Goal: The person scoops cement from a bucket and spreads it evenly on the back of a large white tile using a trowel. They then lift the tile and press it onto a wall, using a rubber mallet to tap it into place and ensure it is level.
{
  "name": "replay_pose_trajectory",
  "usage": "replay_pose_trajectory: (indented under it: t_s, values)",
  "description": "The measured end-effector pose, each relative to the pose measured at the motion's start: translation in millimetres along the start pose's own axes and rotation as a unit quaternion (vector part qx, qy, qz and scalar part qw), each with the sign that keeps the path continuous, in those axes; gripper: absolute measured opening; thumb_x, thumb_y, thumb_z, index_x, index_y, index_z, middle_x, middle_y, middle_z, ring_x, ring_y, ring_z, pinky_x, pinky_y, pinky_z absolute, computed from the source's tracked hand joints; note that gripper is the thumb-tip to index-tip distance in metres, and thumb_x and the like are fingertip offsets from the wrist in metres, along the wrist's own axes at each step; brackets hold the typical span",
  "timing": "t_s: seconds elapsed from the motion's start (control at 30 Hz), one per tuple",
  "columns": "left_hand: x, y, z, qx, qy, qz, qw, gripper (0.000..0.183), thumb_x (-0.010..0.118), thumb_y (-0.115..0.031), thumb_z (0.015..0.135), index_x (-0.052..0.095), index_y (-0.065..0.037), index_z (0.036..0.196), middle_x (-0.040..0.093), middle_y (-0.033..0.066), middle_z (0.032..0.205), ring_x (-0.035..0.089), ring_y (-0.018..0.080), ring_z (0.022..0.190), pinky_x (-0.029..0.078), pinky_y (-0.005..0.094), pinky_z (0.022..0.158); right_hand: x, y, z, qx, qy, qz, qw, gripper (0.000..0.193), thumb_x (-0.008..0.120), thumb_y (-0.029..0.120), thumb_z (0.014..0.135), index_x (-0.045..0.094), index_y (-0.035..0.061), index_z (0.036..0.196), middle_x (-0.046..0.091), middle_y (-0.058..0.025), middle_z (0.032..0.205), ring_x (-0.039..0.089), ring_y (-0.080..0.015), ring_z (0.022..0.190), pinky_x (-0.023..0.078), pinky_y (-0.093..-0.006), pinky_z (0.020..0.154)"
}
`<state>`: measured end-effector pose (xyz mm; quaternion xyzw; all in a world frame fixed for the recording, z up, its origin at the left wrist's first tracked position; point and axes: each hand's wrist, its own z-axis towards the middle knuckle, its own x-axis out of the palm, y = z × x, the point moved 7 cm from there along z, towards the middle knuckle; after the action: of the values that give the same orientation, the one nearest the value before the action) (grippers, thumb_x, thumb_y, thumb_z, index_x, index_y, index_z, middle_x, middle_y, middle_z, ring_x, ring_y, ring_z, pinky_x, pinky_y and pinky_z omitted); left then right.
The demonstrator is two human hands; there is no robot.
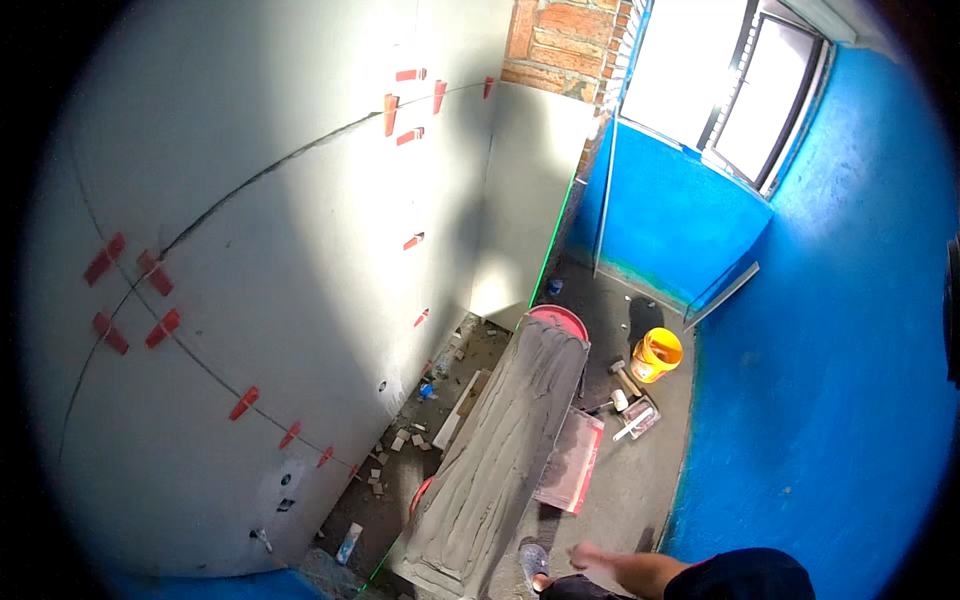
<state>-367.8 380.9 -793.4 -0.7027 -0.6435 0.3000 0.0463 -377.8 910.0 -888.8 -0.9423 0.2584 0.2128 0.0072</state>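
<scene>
My right hand (592, 557) is low in the view, reaching in from a dark sleeve (745, 575). Its fingers look curled together and no object shows in them. Just left of it is a foot in a grey shoe (533, 562). Nearest the hand, a long tile (490, 450) lies back side up, coated with ridged grey mortar. Under its far end shows the rim of a pink-red tub (560, 320). I cannot see my left hand.
Large pale tiles (330, 240) cover the left wall, with red wedges (243, 402) along the joints. Right of the coated tile lie a pinkish bag (572, 462), a mallet (619, 400), a hammer (626, 378), a trowel (636, 420) and a yellow bucket (657, 356). Tile scraps (400, 440) litter the left floor.
</scene>
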Motion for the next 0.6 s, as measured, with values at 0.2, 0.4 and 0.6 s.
replay_pose_trajectory:
  t_s: [0.2, 0.4, 0.6]
  values:
    - [-34.6, -71.0, 136.4, 0.095, 0.009, 0.212, 0.973, 0.044, 0.049, -0.038, 0.098, 0.063, 0.003, 0.104, 0.065, 0.0238, 0.098, 0.059, 0.0396, 0.094, 0.047, 0.0482, 0.08, 100.9, 85.4, -33.3, 0.027, -0.026, 0.416, 0.909, 0.034, 0.052, 0.034, 0.097, 0.054, 0.012, 0.123, 0.063, -0.0057, 0.096, 0.062, -0.0254, 0.088, 0.049, -0.0407, 0.074]
    - [-20.7, -105.0, 224.8, 0.172, 0.026, 0.294, 0.94, 0.058, 0.044, -0.046, 0.1, 0.059, 0.006, 0.12, 0.059, 0.0274, 0.122, 0.049, 0.0445, 0.12, 0.04, 0.0502, 0.1, 113.3, 142.1, -34.1, 0.025, -0.097, 0.589, 0.802, 0.023, 0.057, 0.031, 0.096, 0.043, 0.0162, 0.107, 0.052, -0.001, 0.072, 0.049, -0.0138, 0.056, 0.038, -0.0298, 0.048]
    - [8.2, -119.2, 253.8, 0.176, 0.013, 0.321, 0.93, 0.071, 0.037, -0.054, 0.101, 0.045, 0.006, 0.138, 0.048, 0.0261, 0.14, 0.04, 0.0401, 0.134, 0.034, 0.0447, 0.109, 102.5, 174.2, -50.7, 0.057, 0.062, 0.687, 0.722, 0.053, 0.034, 0.063, 0.097, 0.04, 0.0137, 0.116, 0.047, -0.0041, 0.1, 0.045, -0.0184, 0.089, 0.037, -0.0398, 0.074]
